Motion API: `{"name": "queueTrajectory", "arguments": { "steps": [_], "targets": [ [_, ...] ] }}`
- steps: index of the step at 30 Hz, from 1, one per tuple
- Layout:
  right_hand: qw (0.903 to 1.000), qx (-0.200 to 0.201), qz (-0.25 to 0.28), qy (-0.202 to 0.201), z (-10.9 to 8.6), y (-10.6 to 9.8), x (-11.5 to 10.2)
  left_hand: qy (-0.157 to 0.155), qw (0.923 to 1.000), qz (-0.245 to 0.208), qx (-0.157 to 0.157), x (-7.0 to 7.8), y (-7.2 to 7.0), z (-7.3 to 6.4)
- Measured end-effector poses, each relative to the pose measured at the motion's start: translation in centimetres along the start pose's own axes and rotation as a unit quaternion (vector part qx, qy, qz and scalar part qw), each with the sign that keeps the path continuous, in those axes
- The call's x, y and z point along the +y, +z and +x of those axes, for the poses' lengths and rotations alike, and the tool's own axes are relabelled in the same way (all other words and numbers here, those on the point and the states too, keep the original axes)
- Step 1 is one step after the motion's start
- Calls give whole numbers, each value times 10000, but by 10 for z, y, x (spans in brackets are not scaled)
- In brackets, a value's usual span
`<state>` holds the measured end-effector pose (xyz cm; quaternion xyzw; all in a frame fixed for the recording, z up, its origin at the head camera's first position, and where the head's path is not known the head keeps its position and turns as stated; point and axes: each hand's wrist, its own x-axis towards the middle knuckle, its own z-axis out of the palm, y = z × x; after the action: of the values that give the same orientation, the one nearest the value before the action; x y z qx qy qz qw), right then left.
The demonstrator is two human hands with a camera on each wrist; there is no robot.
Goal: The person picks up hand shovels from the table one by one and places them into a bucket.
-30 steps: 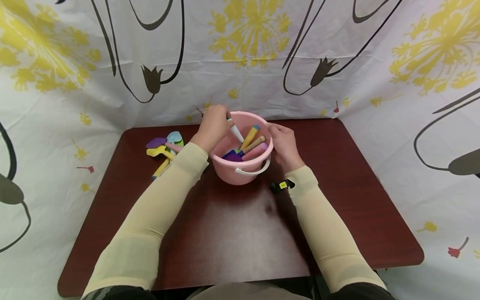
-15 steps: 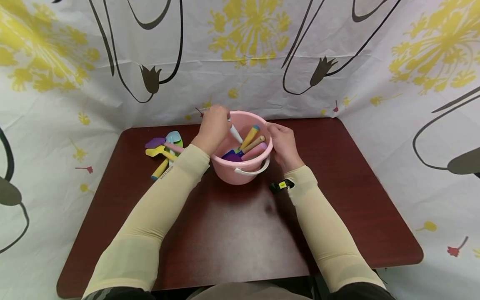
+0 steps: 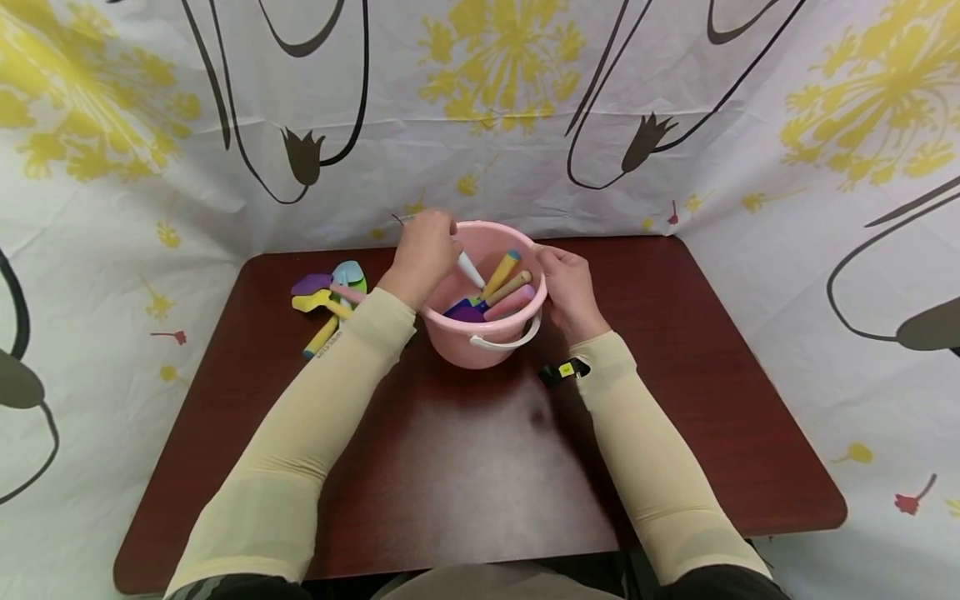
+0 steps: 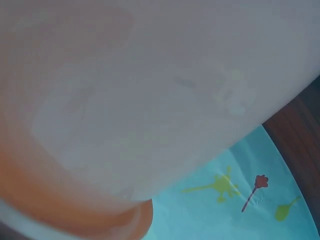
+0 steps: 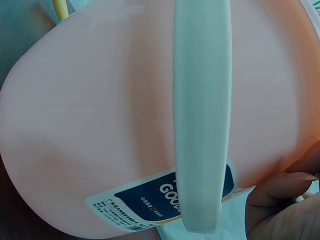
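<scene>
A pink bucket [image 3: 465, 348] stands near the back of the table with several toy sand tools inside. My left hand [image 3: 424, 260] reaches over its left rim, fingers curled around a white, tapered toy tool [image 3: 471, 271] that slants down into it. The lower end is hidden among the other tools. At the right, my right hand [image 3: 567, 287] pinches the bucket's rim. Inside lie a yellow handle [image 3: 501, 273] with a blue end, a tan handle [image 3: 517, 283], a pink handle [image 3: 512, 303] and a purple piece [image 3: 467, 315]. The bucket wall [image 4: 150, 100] fills most of the left wrist view.
Left of the bucket lies a pile of toy tools, with a purple one [image 3: 311, 285], a yellow one [image 3: 311, 302] and a light blue one [image 3: 348, 272]. The bucket's white carrying handle [image 5: 202, 110] hangs down outside. Patterned cloth [image 3: 487, 183] stands behind the table [image 3: 480, 467].
Almost nothing differs. My left hand shifts very slightly left, still holding the white tool; my right hand stays on the rim.
</scene>
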<state>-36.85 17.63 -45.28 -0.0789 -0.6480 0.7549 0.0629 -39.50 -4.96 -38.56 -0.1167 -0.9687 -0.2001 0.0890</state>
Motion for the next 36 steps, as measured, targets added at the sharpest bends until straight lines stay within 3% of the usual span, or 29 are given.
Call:
{"name": "queueTrajectory", "arguments": {
  "steps": [7,21,28,36],
  "targets": [
    [10000,-5,57,23,0,1,0,-261,9992,-290,-43,-7,-6,-1],
    [10000,-51,-27,63,0,-1,-1,-325,9960,-816,157,-22,-20,-14],
    [10000,-22,25,-1,0,2,1,-536,9898,-1262,396,-52,-37,-28],
    [10000,-26,35,6,2,3,3,-794,9860,-1315,650,-100,-45,-53]
  ]
}}
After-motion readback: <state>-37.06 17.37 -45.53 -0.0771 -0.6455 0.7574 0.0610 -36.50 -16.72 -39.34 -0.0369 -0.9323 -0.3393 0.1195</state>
